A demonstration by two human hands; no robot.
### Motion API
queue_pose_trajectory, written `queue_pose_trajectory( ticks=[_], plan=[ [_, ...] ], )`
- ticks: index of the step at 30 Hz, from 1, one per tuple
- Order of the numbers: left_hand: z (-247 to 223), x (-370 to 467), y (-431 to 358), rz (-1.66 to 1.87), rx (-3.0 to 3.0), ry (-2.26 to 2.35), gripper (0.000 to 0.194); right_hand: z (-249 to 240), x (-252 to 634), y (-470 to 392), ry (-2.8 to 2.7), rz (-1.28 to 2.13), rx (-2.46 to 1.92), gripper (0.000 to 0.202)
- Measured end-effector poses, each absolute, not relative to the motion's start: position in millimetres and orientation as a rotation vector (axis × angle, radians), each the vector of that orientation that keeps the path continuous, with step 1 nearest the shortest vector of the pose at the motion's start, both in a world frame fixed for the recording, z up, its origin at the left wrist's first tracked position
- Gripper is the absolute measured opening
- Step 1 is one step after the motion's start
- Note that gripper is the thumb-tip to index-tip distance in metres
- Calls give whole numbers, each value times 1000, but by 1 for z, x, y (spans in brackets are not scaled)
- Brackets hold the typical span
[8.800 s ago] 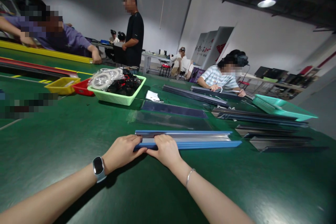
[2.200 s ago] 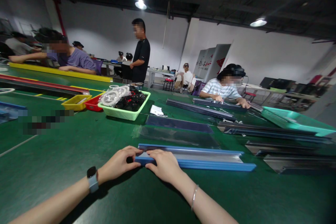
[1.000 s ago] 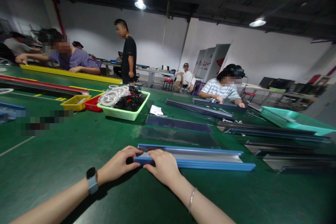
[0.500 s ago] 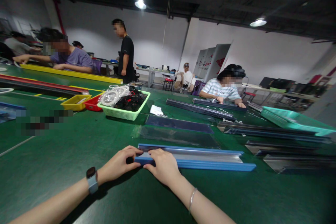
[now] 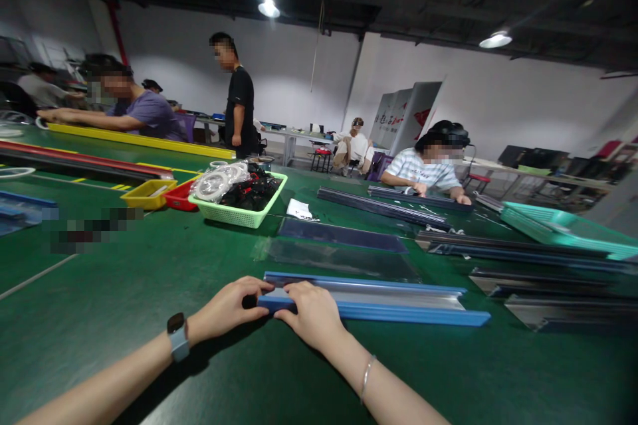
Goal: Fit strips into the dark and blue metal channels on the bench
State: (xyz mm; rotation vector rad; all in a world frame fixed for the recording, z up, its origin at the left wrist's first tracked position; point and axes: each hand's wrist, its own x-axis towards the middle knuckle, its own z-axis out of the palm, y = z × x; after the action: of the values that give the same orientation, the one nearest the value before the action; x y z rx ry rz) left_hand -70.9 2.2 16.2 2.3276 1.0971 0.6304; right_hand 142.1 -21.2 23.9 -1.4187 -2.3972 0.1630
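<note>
The blue rail (image 5: 379, 300) lies flat on the green desk (image 5: 124, 292) right in front of you, running from your hands off to your right, with a silvery channel along its middle. Your left hand (image 5: 226, 309) curls around its near end, fingers (image 5: 259, 287) bent over the end of the rail and holding it. Your right hand (image 5: 312, 314) lies on top of the rail just beside the left, fingers (image 5: 294, 290) pressed down on the channel and narrow together. A watch (image 5: 177, 337) sits on your left wrist and a thin bracelet (image 5: 367, 372) on your right.

Just beyond the rail lies a clear plastic sheet (image 5: 339, 259), and behind that a dark blue strip (image 5: 343, 236). Farther left stands a light green basket (image 5: 239, 206) filled with rolls and dark parts, with a red tray (image 5: 179, 199) and a yellow tray (image 5: 147, 194) beside it. To your right, dark rails (image 5: 508, 249) lie in rows, with a teal tray (image 5: 563, 229) past them. Across the desk a person in a striped shirt (image 5: 423, 169) rests both hands on another long rail.
</note>
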Motion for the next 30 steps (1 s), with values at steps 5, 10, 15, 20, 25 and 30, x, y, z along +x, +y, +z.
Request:
queue_pose_trajectory(
  ticks=[5, 10, 15, 20, 25, 30],
  plan=[
    [15, -74, 4, 612, 2313, 1060, 20, 29, 144, -21, -2440, 215, -1377, 32],
    [7, -76, 7, 645, 2225, 1055, 21, 33, 145, -18, -2442, 301, -1353, 30],
    [3, -73, 4, 676, 2224, 1057, 22, 35, 148, -20, -2457, 320, -1345, 29],
    [6, -72, 2, 668, 2246, 1065, 24, 35, 148, -24, -2475, 303, -1307, 34],
    [6, -72, 1, 662, 2241, 1052, 24, 28, 145, -25, -2435, 249, -1400, 34],
    [6, -72, 3, 667, 2193, 1046, 23, 25, 143, -24, -2424, 220, -1368, 42]
  ],
)
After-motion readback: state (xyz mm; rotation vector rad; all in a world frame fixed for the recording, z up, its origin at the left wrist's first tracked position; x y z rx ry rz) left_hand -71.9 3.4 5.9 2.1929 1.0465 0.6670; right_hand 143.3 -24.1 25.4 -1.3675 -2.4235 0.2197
